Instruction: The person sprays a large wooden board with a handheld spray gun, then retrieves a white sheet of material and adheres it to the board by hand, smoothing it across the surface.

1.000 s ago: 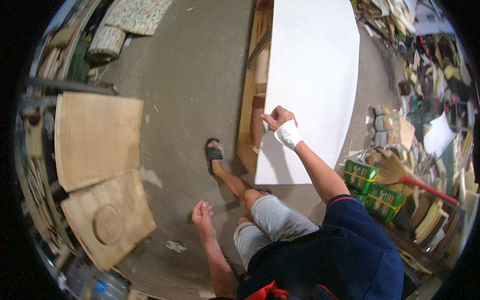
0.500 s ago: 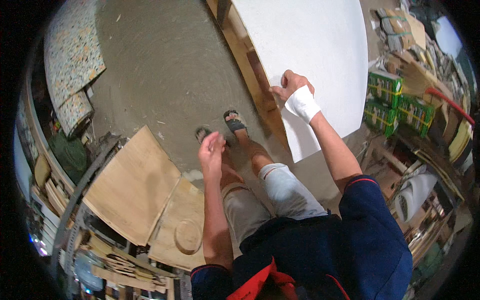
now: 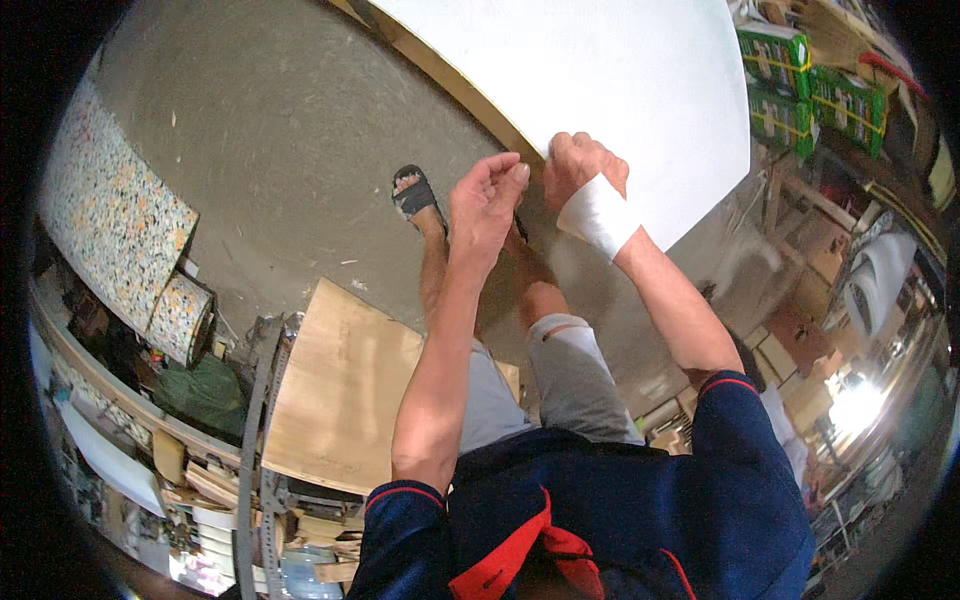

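A large white-topped wooden panel (image 3: pixel 640 90) spans the upper right, with a bare wood side along its left edge. My right hand (image 3: pixel 585 168), its wrist wrapped in a white band (image 3: pixel 600 215), is closed at that edge; its fingertips are hidden. Just to its left, my left hand (image 3: pixel 482 210) is raised with fingers curled and thumb close to the index fingertip. Whatever may lie in that pinch is too small to make out. The left fingertips are close to the panel's wooden side; whether they touch it I cannot tell.
A speckled foam sheet (image 3: pixel 115 215) lies on the concrete floor (image 3: pixel 290 130) at left. A plywood sheet (image 3: pixel 340 390) is left of my legs. Green strapped packs (image 3: pixel 780 60) stand at right, near a white roll (image 3: pixel 880 285). A metal post (image 3: pixel 258 430) stands lower left.
My left hand has risen and moved right, close to my right hand. My body and view have turned; the panel lies at a flatter slant. My right hand has stayed at its edge, fingers more curled.
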### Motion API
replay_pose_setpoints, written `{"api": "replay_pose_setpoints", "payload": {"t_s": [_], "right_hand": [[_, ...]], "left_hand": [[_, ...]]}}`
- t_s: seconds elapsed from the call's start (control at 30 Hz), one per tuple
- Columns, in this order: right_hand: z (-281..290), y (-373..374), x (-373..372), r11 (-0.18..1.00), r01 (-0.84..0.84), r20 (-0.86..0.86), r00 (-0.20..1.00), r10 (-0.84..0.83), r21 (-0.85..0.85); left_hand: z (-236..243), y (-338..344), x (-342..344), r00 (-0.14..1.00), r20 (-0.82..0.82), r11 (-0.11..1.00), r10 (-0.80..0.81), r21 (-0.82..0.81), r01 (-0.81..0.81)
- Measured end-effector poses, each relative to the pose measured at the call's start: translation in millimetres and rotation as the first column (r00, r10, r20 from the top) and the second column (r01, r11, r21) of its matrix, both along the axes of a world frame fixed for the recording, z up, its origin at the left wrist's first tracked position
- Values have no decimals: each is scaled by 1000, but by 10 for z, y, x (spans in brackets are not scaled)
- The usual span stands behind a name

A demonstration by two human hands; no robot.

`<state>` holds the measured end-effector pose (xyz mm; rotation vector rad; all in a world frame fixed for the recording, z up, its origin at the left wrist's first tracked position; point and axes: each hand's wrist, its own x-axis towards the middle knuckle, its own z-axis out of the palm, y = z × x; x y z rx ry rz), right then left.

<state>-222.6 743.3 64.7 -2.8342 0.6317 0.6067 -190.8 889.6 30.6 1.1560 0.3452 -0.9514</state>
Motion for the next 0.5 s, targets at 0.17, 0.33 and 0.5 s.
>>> {"api": "replay_pose_setpoints", "payload": {"t_s": [0.17, 0.33, 0.5], "right_hand": [[-67, 176, 31, 992, 110, -76, 990, -115, -66], [-120, 232, 62, 986, 150, -137, 978, -158, -71], [-126, 164, 66, 980, 187, -138, 971, -194, -64]], "left_hand": [[-17, -68, 93, 998, -38, 999, -44, -10, 43], [-35, -100, 78, 995, -103, 998, 4, -68, -11], [-64, -103, 101, 994, -105, 1000, -23, -9, 22]]}}
